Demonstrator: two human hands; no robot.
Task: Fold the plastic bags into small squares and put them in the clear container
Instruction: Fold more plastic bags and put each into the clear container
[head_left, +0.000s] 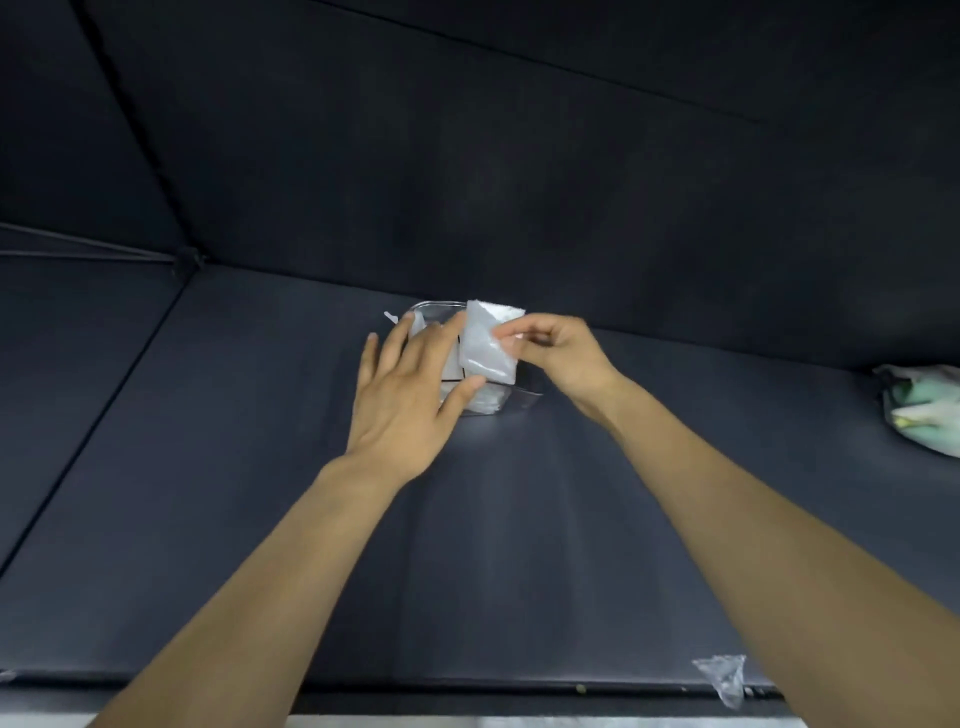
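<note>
My right hand pinches a folded bag above the clear container; my left hand, fingers spread and holding nothing, rests against the container.

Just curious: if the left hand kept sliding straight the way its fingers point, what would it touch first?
Probably the clear container: the left hand, fingers straight, already reaches over its near-left side, beside the folded bag the right hand pinches. Depth is hard to judge.
</note>
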